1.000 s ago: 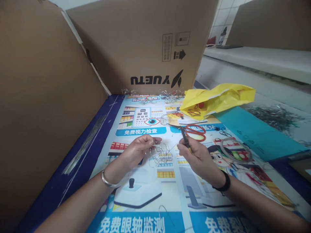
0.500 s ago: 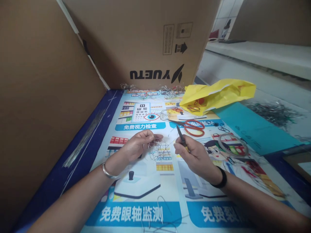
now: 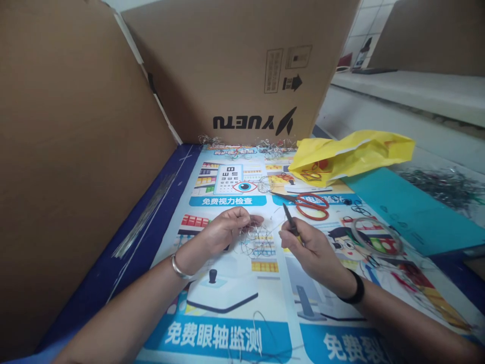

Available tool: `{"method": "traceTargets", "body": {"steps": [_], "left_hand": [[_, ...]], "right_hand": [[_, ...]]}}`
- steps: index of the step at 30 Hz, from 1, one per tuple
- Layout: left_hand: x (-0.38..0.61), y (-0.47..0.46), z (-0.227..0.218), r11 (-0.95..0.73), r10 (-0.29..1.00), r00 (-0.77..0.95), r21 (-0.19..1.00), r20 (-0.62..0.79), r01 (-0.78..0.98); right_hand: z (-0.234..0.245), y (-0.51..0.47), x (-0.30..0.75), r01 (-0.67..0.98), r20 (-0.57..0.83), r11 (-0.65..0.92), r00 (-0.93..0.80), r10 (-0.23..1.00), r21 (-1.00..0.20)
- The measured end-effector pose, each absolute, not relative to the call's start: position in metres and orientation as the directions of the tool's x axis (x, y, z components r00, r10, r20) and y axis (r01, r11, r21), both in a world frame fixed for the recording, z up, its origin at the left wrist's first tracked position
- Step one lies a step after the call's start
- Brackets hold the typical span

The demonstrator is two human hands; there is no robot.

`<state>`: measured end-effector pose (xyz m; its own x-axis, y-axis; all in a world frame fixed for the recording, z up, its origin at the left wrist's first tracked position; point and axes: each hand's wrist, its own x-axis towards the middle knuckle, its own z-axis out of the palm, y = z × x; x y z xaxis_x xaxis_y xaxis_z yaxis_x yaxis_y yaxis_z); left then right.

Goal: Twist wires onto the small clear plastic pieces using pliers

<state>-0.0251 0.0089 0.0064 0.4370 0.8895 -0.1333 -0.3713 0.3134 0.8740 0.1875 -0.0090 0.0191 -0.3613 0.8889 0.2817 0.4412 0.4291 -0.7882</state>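
My left hand (image 3: 227,227) pinches a tangled piece of thin silver wire (image 3: 255,245) between thumb and fingers, its loops hanging toward the middle of the printed sheet. My right hand (image 3: 314,250) is closed around a pair of slim pointed pliers (image 3: 290,217), dark at the jaws with a bit of yellow grip showing. Their tip points up and away, apart from the wire. Just beyond the pliers lie red-handled scissors (image 3: 314,206). A small round wire form (image 3: 265,184) rests near the scissor tips.
Cardboard walls (image 3: 227,65) stand at the back and left. At right are a yellow bag (image 3: 364,151), a turquoise sheet (image 3: 413,212), a coil of wire (image 3: 397,247) and a heap of dark wire bits (image 3: 439,187). Straight wires (image 3: 146,215) lie at left; loose wire pieces (image 3: 261,338) lie in front.
The whole view has shifted, so everything appears slightly further right and lower. Both hands keep nearly the same pose, with the wire and the pliers still held.
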Motion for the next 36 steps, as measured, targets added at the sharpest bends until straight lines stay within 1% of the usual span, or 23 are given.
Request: {"method": "traceTargets", "body": {"steps": [15,22,27,36], "left_hand": [[-0.0260,0.0097,0.0029,0.338,0.891,0.434,0.836,-0.135,-0.432],[-0.0278,0.0106,0.0002,0.365,0.877,0.454,0.835,-0.158,-0.413],[-0.0281,0.0094,0.0002,0.327,0.881,0.459,0.854,-0.119,-0.405],[-0.0257,0.0085,0.0042,0.327,0.872,0.479,0.852,-0.105,-0.409]], "right_hand": [[0.0186,-0.0091,0.1870,0.442,0.260,0.404,-0.351,0.899,-0.801],[0.0148,-0.0069,0.1878,0.426,0.257,0.400,-0.355,0.899,-0.811],[0.0131,-0.0061,0.1878,0.409,0.264,0.398,-0.346,0.900,-0.821],[0.0099,-0.0068,0.1885,0.375,0.285,0.418,-0.362,0.887,-0.827]]}}
